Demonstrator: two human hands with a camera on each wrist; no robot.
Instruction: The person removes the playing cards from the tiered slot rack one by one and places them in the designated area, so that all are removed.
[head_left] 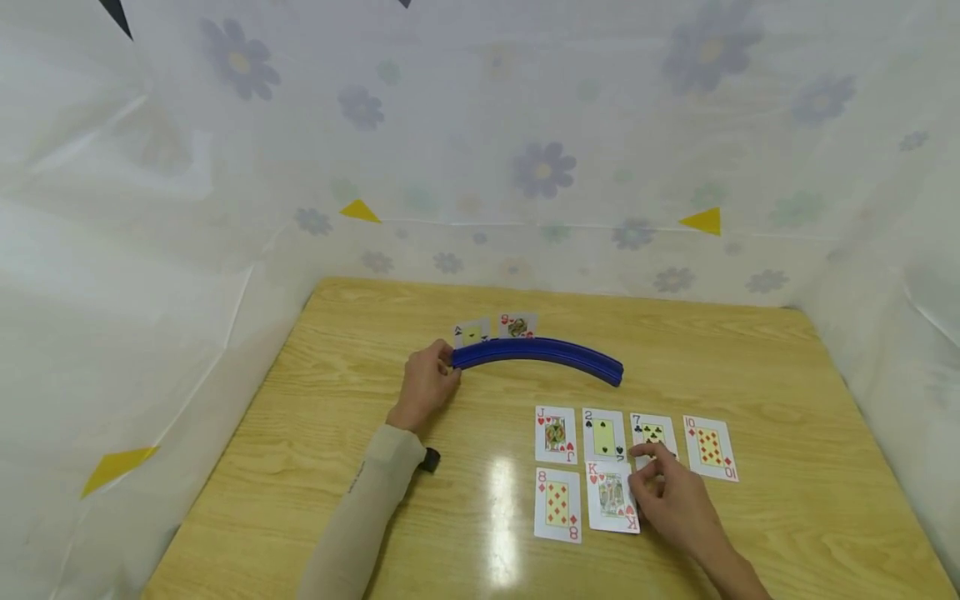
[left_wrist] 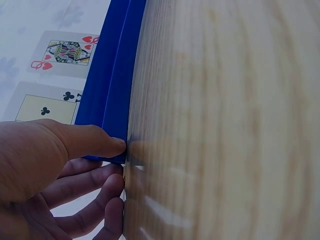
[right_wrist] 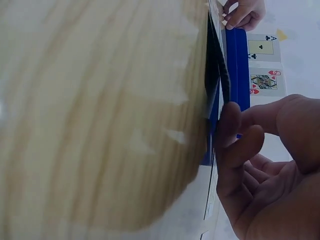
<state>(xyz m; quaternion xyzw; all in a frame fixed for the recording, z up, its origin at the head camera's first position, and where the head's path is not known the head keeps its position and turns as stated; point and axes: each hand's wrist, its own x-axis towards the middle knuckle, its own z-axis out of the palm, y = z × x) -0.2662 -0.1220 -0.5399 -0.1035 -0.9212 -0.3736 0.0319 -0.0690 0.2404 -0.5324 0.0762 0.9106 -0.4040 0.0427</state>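
A curved blue card holder (head_left: 536,350) stands on the table, with an ace of clubs (head_left: 471,333) and a queen of hearts (head_left: 517,325) upright in it. My left hand (head_left: 427,385) grips the holder's left end, thumb in front and fingers at its end and behind. With thumb and finger my right hand (head_left: 677,504) pinches the right edge of a king of hearts (head_left: 611,496). In the right wrist view that pinched card (right_wrist: 220,65) is seen edge-on, tilted up from the table.
Face up behind the king lie a jack of hearts (head_left: 555,435), a two of spades (head_left: 603,433), a seven of clubs (head_left: 653,427), partly hidden by my right hand, and a ten of diamonds (head_left: 709,448). An eight of diamonds (head_left: 557,505) lies left of the king.
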